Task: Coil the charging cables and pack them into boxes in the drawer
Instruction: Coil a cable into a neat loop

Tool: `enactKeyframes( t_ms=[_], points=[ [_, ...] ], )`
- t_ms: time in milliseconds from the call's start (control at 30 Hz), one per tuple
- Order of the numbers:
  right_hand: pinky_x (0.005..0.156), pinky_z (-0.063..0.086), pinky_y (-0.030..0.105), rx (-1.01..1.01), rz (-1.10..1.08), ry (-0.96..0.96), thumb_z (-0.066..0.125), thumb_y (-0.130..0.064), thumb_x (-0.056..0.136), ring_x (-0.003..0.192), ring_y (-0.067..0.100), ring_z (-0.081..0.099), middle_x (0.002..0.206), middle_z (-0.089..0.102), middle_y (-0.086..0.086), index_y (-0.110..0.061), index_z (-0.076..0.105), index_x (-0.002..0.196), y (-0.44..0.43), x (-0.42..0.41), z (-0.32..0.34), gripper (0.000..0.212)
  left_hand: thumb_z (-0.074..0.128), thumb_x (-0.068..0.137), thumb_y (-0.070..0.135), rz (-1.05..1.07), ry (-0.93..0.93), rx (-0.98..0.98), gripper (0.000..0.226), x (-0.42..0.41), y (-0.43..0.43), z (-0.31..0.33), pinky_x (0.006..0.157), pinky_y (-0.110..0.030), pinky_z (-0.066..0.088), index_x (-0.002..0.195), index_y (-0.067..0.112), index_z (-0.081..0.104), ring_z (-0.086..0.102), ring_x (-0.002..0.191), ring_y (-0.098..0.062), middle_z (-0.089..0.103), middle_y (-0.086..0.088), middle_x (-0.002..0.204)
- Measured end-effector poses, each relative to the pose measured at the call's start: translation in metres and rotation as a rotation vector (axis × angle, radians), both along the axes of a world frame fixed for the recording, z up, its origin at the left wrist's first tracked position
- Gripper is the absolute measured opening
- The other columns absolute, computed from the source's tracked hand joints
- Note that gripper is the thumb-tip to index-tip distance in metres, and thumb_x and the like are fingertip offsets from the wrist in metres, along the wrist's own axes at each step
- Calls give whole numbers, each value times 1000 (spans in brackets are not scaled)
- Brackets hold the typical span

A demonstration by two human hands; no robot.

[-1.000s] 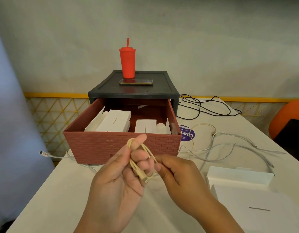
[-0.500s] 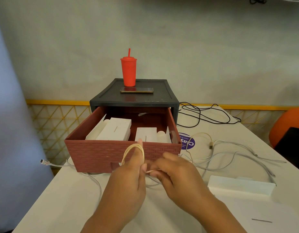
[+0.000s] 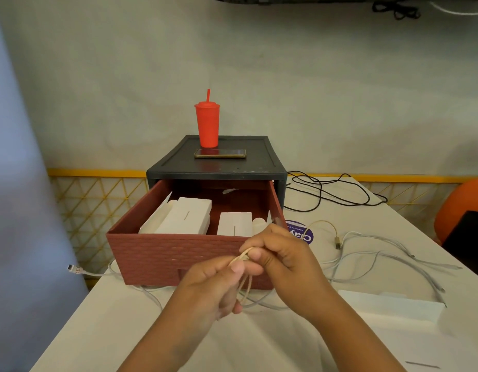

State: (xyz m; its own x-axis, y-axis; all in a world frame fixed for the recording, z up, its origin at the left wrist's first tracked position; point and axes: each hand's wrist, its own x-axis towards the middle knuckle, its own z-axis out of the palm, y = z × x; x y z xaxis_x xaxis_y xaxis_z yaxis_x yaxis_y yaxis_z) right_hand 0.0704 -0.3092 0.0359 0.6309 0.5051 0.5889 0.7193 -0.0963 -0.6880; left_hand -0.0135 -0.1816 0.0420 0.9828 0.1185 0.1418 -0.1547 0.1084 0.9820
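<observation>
Both hands meet in front of the open red-brown drawer. My left hand pinches a small coil of beige cable, whose loops hang below my fingers. My right hand grips the same cable at the top of the coil. Its free end with a gold plug lies on the table to the right. Two white boxes sit inside the drawer. White cables sprawl over the table at the right.
A dark grey cabinet holds the drawer, with a red cup and a phone on top. A black cable lies behind on the right. An open white box sits at the front right. A white cable end hangs off the table's left edge.
The coil has turned from standing up over my left fingers to hanging below them. My right hand has come up against the left and taken hold of the top. The view tilted up.
</observation>
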Motion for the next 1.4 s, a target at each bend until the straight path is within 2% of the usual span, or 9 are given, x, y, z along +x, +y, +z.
enactKeyframes(
  t_ms=[200, 367, 500, 667, 833, 1067, 1167, 1267, 1400],
  points=[
    [74, 43, 14, 50, 11, 50, 41, -42, 85, 85, 6, 58, 88, 62, -14, -36, 62, 100, 2, -1, 0, 27, 87, 50, 36, -223, -84, -577, 56, 1, -1, 3, 49, -23, 47, 92, 1, 73, 29, 33, -5, 20, 8, 42],
    [74, 46, 22, 54, -25, 32, 47, -23, 89, 82, 10, 57, 82, 62, -4, -37, 62, 107, 3, 1, -1, 27, 75, 69, 23, -292, -212, -776, 56, 4, -3, 9, 74, -28, 56, 118, 0, 61, 49, 44, -9, 46, 2, 46],
    [66, 42, 20, 23, -67, -28, 48, -22, 89, 73, 8, 53, 72, 58, -1, -26, 70, 97, 4, -2, -4, 24, 52, 79, 20, -54, -242, -726, 48, 7, -11, 19, 81, -31, 56, 123, 2, 54, 59, 52, -13, 54, -4, 51],
    [57, 34, 14, -50, -76, -120, 42, -35, 91, 65, 6, 47, 65, 47, -13, -31, 60, 85, 5, -6, 0, 20, 51, 78, 13, 2, -261, -599, 49, 5, -16, 25, 68, -28, 58, 126, 7, 49, 68, 67, -19, 69, -12, 69],
    [60, 35, 7, -106, -4, -91, 47, -11, 87, 69, -2, 51, 69, 51, -28, -31, 56, 90, 7, -11, 0, 22, 58, 76, 8, 28, -264, -602, 49, 4, -18, 25, 63, -25, 57, 124, 9, 50, 69, 67, -16, 70, -11, 69],
    [63, 45, 30, -258, -14, -163, 44, -17, 88, 72, 10, 52, 79, 60, -2, -8, 64, 82, 10, -9, -4, 23, 52, 77, 8, 57, -328, -591, 44, 10, -18, 27, 78, -30, 57, 121, 9, 51, 71, 80, -21, 73, -12, 75],
    [64, 44, 29, -271, -32, -174, 45, -15, 88, 74, 10, 51, 81, 59, -2, -9, 63, 84, 9, -9, -5, 19, 57, 80, 10, 144, -334, -421, 35, 16, -15, 24, 91, -28, 51, 113, 21, 58, 67, 102, -18, 74, -4, 89],
    [72, 44, 23, -290, -56, -171, 43, -17, 87, 84, 7, 52, 93, 62, -6, -19, 65, 102, 9, -10, -3, 26, 47, 84, 23, 264, -359, 26, 33, 21, -11, 18, 102, -35, 43, 90, 44, 72, 44, 130, -11, 66, 14, 117],
    [80, 46, 20, -303, -109, -194, 40, -18, 85, 92, 11, 53, 103, 63, -2, -20, 65, 110, 10, -7, 0, 36, 33, 90, 30, 365, -378, 569, 46, 28, -9, 14, 85, 2, 34, 126, 13, 56, 39, 100, 33, 46, 58, 90]
  ],
)
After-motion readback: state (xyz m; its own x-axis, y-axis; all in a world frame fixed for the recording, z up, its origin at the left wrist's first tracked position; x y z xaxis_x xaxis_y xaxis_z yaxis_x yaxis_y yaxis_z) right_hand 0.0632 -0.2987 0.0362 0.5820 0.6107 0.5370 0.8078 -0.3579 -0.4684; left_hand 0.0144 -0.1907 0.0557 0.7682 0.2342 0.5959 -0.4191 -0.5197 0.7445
